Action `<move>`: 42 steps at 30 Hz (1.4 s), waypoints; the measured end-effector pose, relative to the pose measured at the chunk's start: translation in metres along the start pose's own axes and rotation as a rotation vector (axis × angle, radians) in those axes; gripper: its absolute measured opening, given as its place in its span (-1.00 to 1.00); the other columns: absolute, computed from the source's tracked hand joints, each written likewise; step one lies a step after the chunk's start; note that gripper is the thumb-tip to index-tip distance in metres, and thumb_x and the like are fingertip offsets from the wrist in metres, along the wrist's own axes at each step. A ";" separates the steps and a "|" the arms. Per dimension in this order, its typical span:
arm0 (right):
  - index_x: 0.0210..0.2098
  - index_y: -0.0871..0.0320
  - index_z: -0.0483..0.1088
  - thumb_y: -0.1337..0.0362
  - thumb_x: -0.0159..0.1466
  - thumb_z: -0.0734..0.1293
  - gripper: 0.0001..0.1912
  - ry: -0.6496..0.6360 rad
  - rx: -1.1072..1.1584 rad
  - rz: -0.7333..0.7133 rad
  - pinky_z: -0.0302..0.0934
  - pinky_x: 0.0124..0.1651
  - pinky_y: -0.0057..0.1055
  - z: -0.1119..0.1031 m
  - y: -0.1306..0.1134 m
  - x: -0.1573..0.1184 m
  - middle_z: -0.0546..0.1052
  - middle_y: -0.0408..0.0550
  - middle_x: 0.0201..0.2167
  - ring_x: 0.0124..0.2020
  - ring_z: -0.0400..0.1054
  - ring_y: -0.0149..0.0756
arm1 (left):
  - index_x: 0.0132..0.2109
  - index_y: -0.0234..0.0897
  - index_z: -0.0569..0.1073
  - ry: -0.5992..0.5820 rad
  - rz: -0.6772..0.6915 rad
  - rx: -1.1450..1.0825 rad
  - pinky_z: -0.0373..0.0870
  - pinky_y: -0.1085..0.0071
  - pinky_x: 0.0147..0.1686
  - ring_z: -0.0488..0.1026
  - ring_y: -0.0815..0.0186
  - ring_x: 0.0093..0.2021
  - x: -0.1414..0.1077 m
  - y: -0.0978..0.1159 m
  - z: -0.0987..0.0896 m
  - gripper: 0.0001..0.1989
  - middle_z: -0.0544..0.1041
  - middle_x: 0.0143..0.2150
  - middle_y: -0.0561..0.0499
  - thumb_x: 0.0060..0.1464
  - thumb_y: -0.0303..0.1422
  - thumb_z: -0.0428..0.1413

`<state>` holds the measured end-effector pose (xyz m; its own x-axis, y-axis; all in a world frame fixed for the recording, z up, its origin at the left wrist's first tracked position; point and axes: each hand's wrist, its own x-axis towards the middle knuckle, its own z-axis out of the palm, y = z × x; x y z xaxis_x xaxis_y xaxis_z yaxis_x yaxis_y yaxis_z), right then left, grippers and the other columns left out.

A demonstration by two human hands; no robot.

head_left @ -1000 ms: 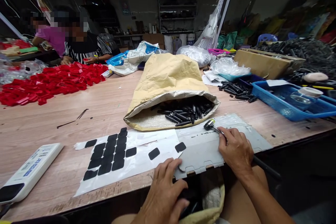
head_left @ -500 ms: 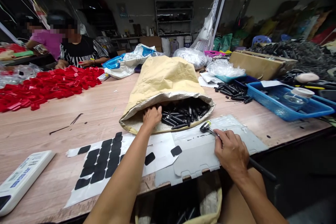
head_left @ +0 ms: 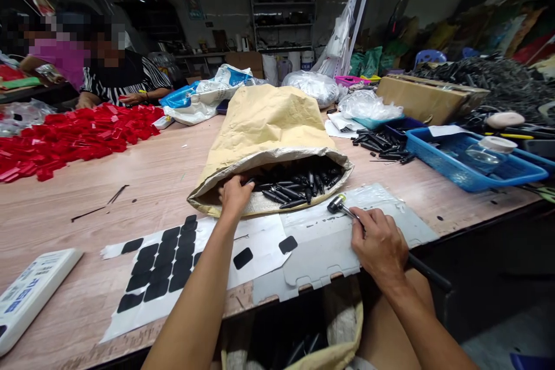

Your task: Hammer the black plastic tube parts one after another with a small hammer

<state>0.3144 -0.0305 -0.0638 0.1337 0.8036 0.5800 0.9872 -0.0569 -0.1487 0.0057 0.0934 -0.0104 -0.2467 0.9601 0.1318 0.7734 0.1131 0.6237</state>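
My left hand (head_left: pixel 235 195) is at the left side of the mouth of a tan paper sack (head_left: pixel 273 118) that lies on the table. Its fingers are closed on a slim black piece, only the end of which shows. Several loose black pen-shaped pieces (head_left: pixel 288 189) lie in the sack's opening. My right hand (head_left: pixel 380 243) grips a small hammer (head_left: pixel 336 204) by its shaft, the head pointing left over a grey plastic sheet (head_left: pixel 359 219). Between my arms, a white backing sheet (head_left: pixel 264 260) carries black rounded square stickers (head_left: pixel 162 272).
A red heap of parts (head_left: pixel 78 133) covers the far left, near two people seated there. A white power strip (head_left: pixel 37 295) lies front left. On the right are a blue tray (head_left: pixel 472 170), more black pieces (head_left: pixel 379 143) and a cardboard box (head_left: pixel 420 98). A second sack (head_left: pixel 347 329) hangs open below the edge.
My left hand has shifted slightly left in the sack's mouth, and a black piece now shows at its fingertips. My right hand still holds the hammer. The view has turned a little.
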 end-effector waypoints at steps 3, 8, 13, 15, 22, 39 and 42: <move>0.01 0.03 0.50 0.30 0.35 0.24 -0.70 -0.002 -0.007 0.004 0.00 -0.20 -0.28 0.000 0.001 0.000 0.47 -0.04 -0.24 -0.24 0.21 -0.20 | -0.05 -0.16 0.54 -0.021 0.111 -0.066 0.28 0.07 0.08 0.31 -0.01 0.10 -0.054 0.007 -0.012 -0.80 0.50 -0.03 -0.12 0.21 -0.28 0.12; 0.02 0.05 0.50 0.30 0.35 0.24 -0.70 -0.002 -0.006 -0.006 0.00 -0.20 -0.29 0.002 0.002 -0.001 0.46 -0.04 -0.25 -0.23 0.22 -0.20 | -0.11 -0.15 0.55 -0.303 0.357 -0.184 0.28 0.16 0.05 0.34 0.11 -0.01 -0.118 0.011 -0.004 -0.86 0.51 -0.12 -0.02 0.18 -0.41 0.17; 0.01 0.05 0.51 0.29 0.34 0.26 -0.71 0.017 0.029 -0.008 0.01 -0.21 -0.30 0.006 0.006 -0.002 0.46 -0.04 -0.26 -0.24 0.22 -0.21 | -0.08 -0.19 0.55 -0.258 0.377 -0.176 0.29 0.18 -0.01 0.33 0.12 -0.05 -0.122 -0.001 0.007 -0.76 0.50 -0.17 -0.03 0.07 -0.42 0.28; 0.03 0.05 0.50 0.28 0.34 0.27 -0.70 -0.003 0.029 -0.007 0.01 -0.21 -0.30 0.005 0.007 0.000 0.47 -0.04 -0.25 -0.26 0.23 -0.22 | -0.15 -0.20 0.55 -0.232 0.378 -0.179 0.30 0.21 -0.05 0.34 0.13 -0.08 -0.119 -0.006 0.007 -0.79 0.51 -0.19 -0.02 0.03 -0.39 0.32; 0.11 0.03 0.48 0.28 0.40 0.19 -0.64 -0.094 0.148 -0.029 0.14 -0.19 -0.28 -0.026 -0.019 0.000 0.47 -0.01 -0.26 -0.21 0.32 -0.19 | -0.25 -0.19 0.57 -0.210 0.373 -0.181 0.28 0.24 -0.08 0.36 0.15 -0.11 -0.117 -0.011 0.007 -0.89 0.53 -0.25 0.01 0.02 -0.40 0.31; 0.24 -0.05 0.39 0.41 0.41 0.12 -0.50 -0.253 0.557 -0.261 0.32 -0.21 -0.47 -0.046 -0.095 -0.028 0.43 -0.09 -0.32 -0.30 0.39 -0.35 | -0.32 -0.15 0.62 -0.230 0.329 -0.223 0.26 0.23 -0.11 0.34 0.15 -0.13 -0.117 -0.011 0.008 -0.95 0.54 -0.32 0.03 0.00 -0.39 0.33; 0.24 -0.06 0.40 0.40 0.41 0.13 -0.51 -0.231 0.554 -0.210 0.32 -0.18 -0.45 -0.047 -0.090 -0.026 0.43 -0.09 -0.32 -0.28 0.40 -0.34 | -0.29 -0.13 0.64 -0.235 0.330 -0.237 0.27 0.22 -0.08 0.35 0.15 -0.11 -0.116 -0.010 0.008 -0.90 0.56 -0.31 0.04 -0.01 -0.41 0.32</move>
<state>0.2259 -0.0738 -0.0277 -0.1411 0.8750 0.4632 0.7910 0.3809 -0.4787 0.0313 -0.0174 -0.0387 0.1503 0.9699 0.1915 0.6265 -0.2433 0.7404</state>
